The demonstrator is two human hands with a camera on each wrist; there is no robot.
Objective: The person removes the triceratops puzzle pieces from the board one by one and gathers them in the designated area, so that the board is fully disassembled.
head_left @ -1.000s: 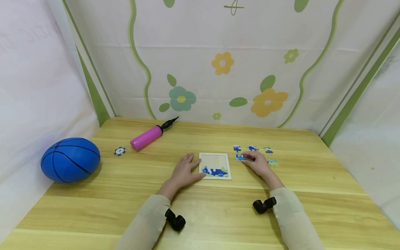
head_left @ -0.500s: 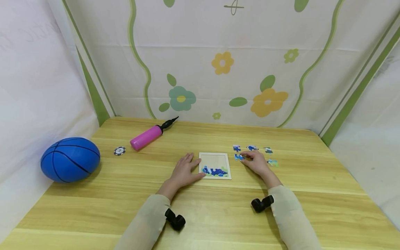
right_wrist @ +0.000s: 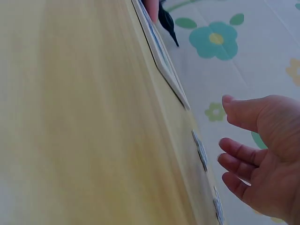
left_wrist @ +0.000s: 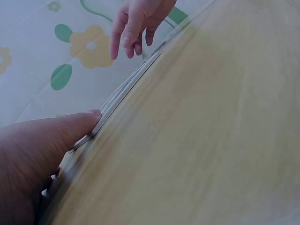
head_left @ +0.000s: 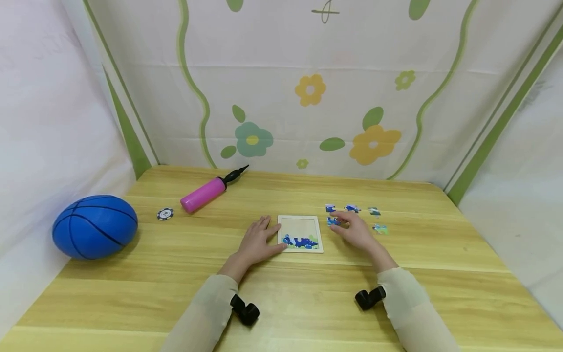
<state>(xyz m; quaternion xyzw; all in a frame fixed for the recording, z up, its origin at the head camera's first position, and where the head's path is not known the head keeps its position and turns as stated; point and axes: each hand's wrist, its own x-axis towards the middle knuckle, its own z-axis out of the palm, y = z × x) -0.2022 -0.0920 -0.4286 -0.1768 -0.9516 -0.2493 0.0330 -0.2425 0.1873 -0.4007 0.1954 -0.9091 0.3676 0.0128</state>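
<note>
Near the middle of the frame, the left hand [head_left: 257,242] lay flat with relaxed fingers, thumb against the puzzle tray [head_left: 300,233] edge. Right of it, the right hand [head_left: 355,232] hovered, fingers loose and holding nothing, over a loose puzzle piece [head_left: 333,221].

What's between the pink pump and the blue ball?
A small round chip lies on the table between the pink pump and the blue ball, seen in the head view.

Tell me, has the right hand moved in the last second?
Yes, a little. The right hand has shifted left, so its fingers now lie closer to the right edge of the puzzle board than before.
</note>
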